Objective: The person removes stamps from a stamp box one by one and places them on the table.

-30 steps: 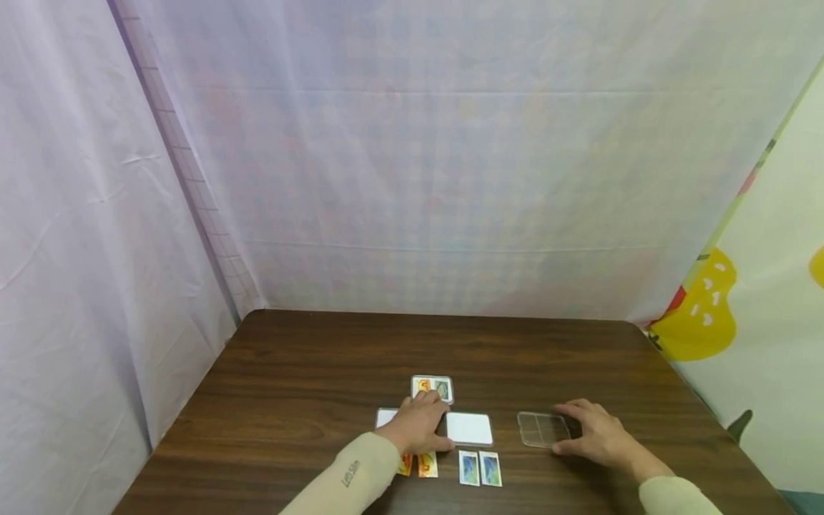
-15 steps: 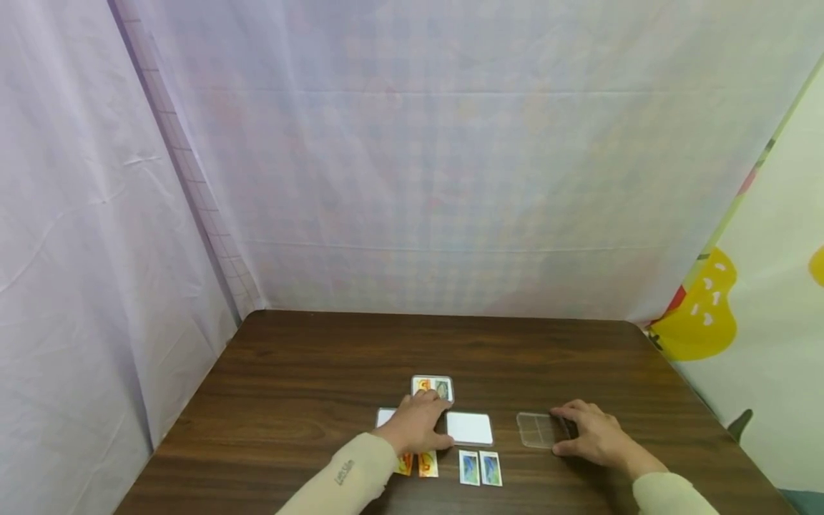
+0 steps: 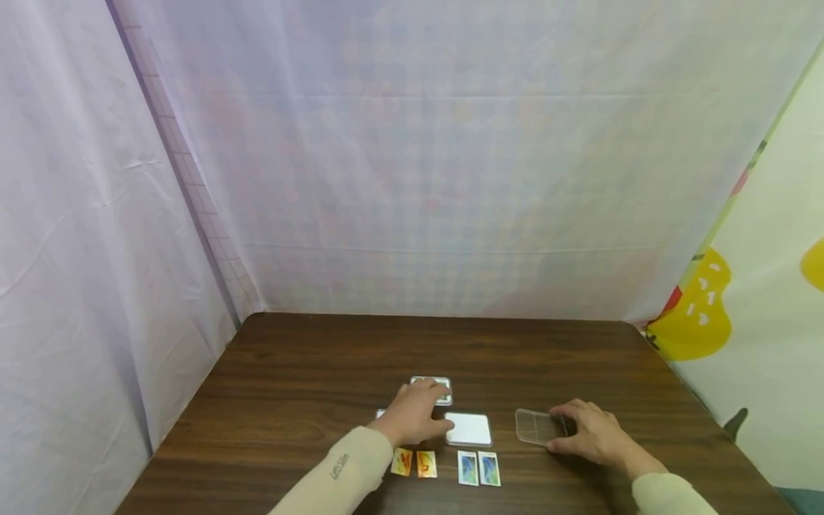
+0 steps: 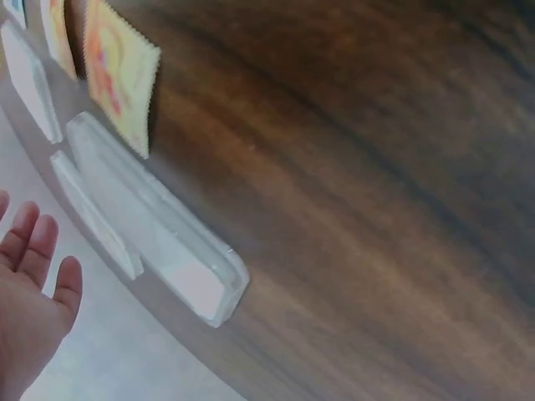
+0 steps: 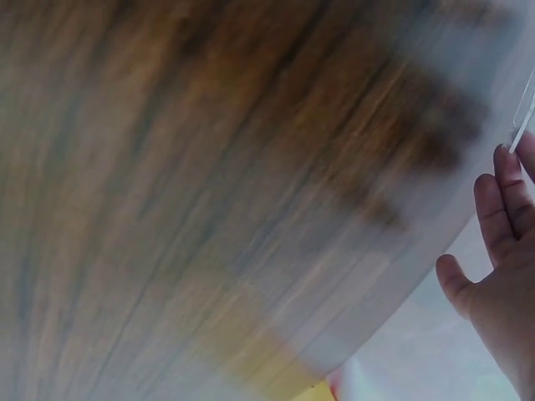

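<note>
In the head view my left hand (image 3: 415, 415) reaches over the far clear case (image 3: 443, 383), fingers fairly straight; whether it touches is unclear. Beneath that hand, a white-lined case (image 3: 380, 413) is mostly covered. In the left wrist view this case (image 4: 180, 242) lies flat, away from the fingers. My right hand (image 3: 592, 429) holds the right end of a clear plastic lid (image 3: 531, 426) between thumb and fingers; in the right wrist view, the lid's edge (image 5: 525, 113) meets the fingertips. Orange stamps (image 3: 426, 463) and blue stamps (image 3: 468, 468) lie in front.
A second white-lined case (image 3: 470, 429) lies between the hands, behind the blue stamps. Dark wood-grain tabletop (image 3: 309, 372) extends left and behind. A pale curtain (image 3: 412, 179) hangs along the table's back edge.
My left hand has shifted forward over the far case, uncovering more of the orange stamps. The right hand keeps holding the clear lid, almost in place.
</note>
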`<state>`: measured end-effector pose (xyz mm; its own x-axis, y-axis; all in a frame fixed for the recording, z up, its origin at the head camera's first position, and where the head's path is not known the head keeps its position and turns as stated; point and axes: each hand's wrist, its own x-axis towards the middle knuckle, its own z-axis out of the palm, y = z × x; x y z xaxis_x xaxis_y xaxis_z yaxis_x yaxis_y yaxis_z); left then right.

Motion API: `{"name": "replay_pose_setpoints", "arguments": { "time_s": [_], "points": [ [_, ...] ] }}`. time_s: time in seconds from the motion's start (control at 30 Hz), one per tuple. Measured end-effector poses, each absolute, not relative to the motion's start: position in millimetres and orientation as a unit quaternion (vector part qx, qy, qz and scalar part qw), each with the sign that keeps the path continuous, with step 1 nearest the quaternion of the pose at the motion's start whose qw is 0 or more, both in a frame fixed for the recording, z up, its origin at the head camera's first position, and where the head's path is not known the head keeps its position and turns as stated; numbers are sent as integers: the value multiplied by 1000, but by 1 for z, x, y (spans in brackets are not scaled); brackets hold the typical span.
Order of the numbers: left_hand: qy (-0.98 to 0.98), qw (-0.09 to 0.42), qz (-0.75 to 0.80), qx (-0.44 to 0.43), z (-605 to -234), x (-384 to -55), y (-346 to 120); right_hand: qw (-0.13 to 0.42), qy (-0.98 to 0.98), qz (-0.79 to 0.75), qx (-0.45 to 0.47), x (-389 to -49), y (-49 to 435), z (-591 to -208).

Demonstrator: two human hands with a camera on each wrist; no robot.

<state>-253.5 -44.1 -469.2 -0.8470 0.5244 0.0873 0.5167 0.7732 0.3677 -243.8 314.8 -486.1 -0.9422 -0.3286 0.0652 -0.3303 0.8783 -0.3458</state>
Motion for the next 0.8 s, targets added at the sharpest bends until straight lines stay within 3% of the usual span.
{"name": "replay_pose_setpoints", "arguments": {
  "time_s": [0.47,0.8],
  "points": [
    [938,10,210,277,-459,-260,-39,60,-952,211,214,-244,286,-472],
    [936,11,205,285,-455,-261,-31,64,-946,231,219,-247,259,-458]
  ]
}}
